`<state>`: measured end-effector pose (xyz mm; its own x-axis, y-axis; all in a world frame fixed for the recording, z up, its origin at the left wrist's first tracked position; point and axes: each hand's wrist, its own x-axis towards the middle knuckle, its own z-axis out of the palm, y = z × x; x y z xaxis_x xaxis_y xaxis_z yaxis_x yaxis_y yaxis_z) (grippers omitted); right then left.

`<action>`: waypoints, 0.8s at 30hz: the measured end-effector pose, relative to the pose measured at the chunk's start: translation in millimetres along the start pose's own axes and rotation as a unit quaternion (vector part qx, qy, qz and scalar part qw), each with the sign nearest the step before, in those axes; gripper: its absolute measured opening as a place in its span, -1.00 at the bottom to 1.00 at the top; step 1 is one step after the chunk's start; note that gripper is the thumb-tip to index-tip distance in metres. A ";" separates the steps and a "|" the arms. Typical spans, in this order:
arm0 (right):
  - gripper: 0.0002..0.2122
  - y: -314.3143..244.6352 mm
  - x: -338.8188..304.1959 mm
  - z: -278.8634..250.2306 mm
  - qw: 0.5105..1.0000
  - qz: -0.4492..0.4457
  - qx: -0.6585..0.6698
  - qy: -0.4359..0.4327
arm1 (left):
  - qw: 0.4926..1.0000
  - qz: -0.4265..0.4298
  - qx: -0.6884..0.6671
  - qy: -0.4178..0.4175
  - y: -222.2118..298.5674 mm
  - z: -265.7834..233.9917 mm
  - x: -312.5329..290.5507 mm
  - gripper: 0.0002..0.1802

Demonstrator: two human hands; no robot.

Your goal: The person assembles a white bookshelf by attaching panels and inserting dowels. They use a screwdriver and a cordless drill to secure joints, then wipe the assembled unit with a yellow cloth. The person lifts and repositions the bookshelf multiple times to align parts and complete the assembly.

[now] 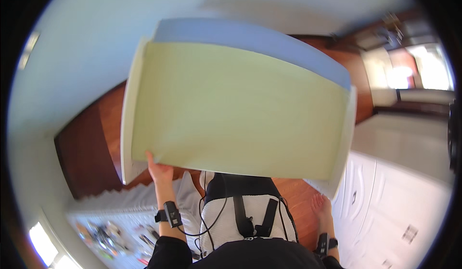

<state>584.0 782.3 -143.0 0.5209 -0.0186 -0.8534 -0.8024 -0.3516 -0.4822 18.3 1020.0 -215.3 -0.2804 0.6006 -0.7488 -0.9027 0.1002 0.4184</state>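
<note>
A large drawer-like box [240,110] with a yellow-green bottom, white side walls and a blue-grey far wall is held up in front of me. Its near side has no raised wall. At the near left edge my left hand [161,172] grips it, thumb on the yellow-green surface and the other fingers hidden underneath. My right hand [321,205] is at the near right corner, against the lower end of the white side wall; its fingers are curled and slightly blurred.
White cabinet fronts [361,192] stand close on the right. At the lower left is a light-coloured surface [82,216] with several small tools or utensils. Reddish-brown wooden floor [296,196] shows below the box. A pale wall [86,62] rises on the far left.
</note>
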 end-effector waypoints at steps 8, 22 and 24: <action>-0.28 26.6 52.3 -10.7 0.950 0.035 0.173 -0.256 | 0.995 -0.020 0.018 0.100 10.0 -17.3 7.4 -0.38; -0.60 33.2 37.8 75.7 0.925 -0.044 0.256 -0.278 | 0.995 -0.049 0.005 0.087 57.3 -37.5 39.5 -0.50; -0.60 28.9 34.7 75.2 0.927 -0.041 0.256 -0.270 | 0.997 -0.037 0.012 0.072 54.0 -37.7 38.9 -0.51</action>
<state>557.0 841.9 -201.4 0.4752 0.5082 -0.7183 -0.8717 0.1610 -0.4629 -53.7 1018.9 -241.3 -0.2583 0.4705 -0.8437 -0.9155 0.1597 0.3693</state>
